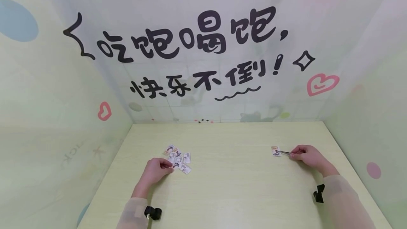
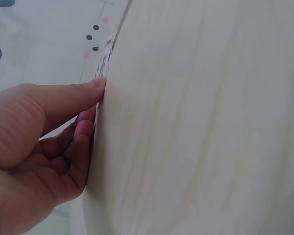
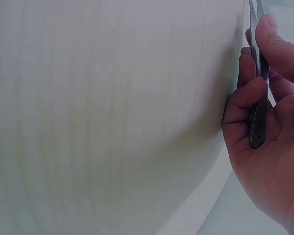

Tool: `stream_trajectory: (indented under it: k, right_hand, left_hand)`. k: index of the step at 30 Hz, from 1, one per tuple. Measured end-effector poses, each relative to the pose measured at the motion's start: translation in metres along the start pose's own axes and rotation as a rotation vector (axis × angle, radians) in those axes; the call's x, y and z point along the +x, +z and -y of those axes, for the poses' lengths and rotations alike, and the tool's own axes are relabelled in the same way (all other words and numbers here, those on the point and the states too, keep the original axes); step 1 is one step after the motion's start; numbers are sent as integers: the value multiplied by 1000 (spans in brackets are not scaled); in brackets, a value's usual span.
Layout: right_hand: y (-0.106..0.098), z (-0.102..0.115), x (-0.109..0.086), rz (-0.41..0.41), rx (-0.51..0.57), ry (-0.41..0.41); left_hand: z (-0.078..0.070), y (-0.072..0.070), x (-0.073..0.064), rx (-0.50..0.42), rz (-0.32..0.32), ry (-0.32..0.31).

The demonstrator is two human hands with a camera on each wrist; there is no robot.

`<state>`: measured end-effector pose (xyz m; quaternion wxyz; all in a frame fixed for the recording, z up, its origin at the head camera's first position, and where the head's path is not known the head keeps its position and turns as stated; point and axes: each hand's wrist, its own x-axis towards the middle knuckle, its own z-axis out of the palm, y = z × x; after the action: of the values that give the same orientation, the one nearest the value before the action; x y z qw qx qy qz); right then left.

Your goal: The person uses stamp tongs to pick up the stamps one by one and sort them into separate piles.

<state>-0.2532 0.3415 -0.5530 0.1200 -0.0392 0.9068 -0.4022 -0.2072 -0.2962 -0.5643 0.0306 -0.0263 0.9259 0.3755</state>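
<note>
In the head view, my right hand (image 1: 310, 156) grips a pair of tweezers (image 1: 286, 153) whose tips reach over a small printed card (image 1: 275, 148) on the right of the table. Whether the tips pinch the card cannot be told. The right wrist view shows the tweezers (image 3: 259, 115) lying along the curled fingers, under the thumb. My left hand (image 1: 155, 170) rests at the near left edge of a loose, overlapping pile of similar cards (image 1: 187, 157). Its fingers are loosely bent, with thumb and fingertips touching the pile's edge; no card shows clearly pinched between them.
The pale wood-grain table (image 1: 229, 186) is enclosed by a back wall (image 1: 222, 109) with black lettering and by side walls. A black wrist camera (image 1: 153, 213) sits at the left sleeve, and another black camera (image 1: 319, 193) at the right sleeve.
</note>
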Motion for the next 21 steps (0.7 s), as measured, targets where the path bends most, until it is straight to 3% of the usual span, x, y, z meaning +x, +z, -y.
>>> stream_trajectory:
  k: [21]
  right_hand:
    - [-1, -3, 0, -39, 35, 50]
  left_hand:
    - [-1, -1, -3, -16, -14, 6]
